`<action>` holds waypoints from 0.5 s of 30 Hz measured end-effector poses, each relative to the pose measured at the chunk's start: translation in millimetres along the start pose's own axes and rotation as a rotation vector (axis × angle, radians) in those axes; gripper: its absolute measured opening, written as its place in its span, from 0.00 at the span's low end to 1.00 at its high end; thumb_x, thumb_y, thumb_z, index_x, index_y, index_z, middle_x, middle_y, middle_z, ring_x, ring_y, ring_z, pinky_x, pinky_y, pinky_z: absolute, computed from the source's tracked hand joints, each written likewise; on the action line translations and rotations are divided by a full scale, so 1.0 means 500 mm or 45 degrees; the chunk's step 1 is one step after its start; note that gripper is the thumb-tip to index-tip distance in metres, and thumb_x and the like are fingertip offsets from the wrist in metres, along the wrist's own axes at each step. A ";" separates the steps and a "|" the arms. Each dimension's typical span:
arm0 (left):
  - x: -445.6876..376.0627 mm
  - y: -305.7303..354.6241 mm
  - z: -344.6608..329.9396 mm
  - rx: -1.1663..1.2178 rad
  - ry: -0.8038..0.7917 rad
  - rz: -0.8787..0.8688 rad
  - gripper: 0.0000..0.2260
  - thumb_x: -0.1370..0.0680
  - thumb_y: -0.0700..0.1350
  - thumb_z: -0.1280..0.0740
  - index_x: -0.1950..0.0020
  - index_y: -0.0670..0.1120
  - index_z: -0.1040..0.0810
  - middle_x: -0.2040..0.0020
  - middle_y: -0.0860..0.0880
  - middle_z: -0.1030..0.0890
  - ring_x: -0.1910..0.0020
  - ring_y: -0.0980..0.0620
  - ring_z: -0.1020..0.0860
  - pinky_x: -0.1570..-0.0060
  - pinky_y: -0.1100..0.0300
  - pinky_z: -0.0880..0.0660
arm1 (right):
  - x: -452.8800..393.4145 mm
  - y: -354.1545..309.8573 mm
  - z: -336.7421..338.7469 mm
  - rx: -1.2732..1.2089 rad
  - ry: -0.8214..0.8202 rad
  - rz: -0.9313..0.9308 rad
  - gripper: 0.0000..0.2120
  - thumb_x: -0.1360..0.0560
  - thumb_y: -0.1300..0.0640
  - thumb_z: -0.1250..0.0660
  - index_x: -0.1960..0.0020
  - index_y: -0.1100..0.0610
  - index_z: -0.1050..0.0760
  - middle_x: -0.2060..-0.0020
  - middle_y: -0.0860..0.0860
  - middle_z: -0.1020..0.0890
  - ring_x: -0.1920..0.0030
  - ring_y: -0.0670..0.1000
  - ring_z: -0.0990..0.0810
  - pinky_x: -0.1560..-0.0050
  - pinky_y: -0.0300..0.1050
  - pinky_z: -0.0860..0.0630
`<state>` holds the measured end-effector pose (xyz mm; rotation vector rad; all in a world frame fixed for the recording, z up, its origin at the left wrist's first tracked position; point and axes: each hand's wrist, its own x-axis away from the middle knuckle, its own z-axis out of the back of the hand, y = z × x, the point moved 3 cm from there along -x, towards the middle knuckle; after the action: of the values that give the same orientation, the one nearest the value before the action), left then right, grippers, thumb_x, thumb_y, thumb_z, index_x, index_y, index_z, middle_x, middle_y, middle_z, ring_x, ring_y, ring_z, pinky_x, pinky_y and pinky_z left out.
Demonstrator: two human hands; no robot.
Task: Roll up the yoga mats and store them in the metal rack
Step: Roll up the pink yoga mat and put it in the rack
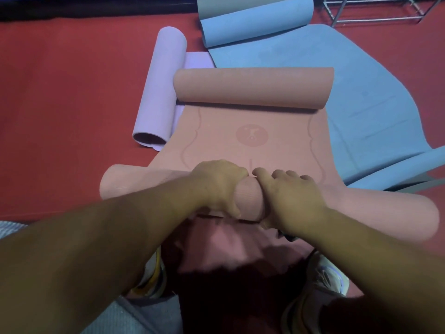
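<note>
A pink yoga mat (pixel 252 145) lies on the red floor, curled into a roll at its far end and into a second roll at its near end. My left hand (pixel 219 186) and my right hand (pixel 291 196) sit side by side on the middle of the near roll, fingers wrapped over it. A lilac mat (pixel 161 85), mostly rolled, lies to the left of the pink one. A blue mat (pixel 337 75) is spread to the right with a roll at its far end. The metal rack (pixel 337 10) stands at the top right corner.
Red carpet floor (pixel 67 92) stretches to the left. My shoes (pixel 330 278) show at the bottom, under the arms. A dark strip runs along the far edge of the floor.
</note>
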<state>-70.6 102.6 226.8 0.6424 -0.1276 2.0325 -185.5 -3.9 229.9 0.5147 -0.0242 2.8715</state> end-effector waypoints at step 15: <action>0.012 -0.007 0.011 0.165 -0.060 0.003 0.34 0.39 0.61 0.21 0.38 0.60 0.30 0.48 0.58 0.23 0.51 0.51 0.25 0.51 0.54 0.25 | -0.007 0.014 0.020 -0.006 -0.032 0.009 0.36 0.40 0.34 0.24 0.42 0.49 0.36 0.57 0.49 0.22 0.58 0.57 0.25 0.60 0.48 0.30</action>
<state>-68.0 107.0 233.7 0.7717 -0.0247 2.0405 -180.2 -11.9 238.1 0.5507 -0.0371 2.8712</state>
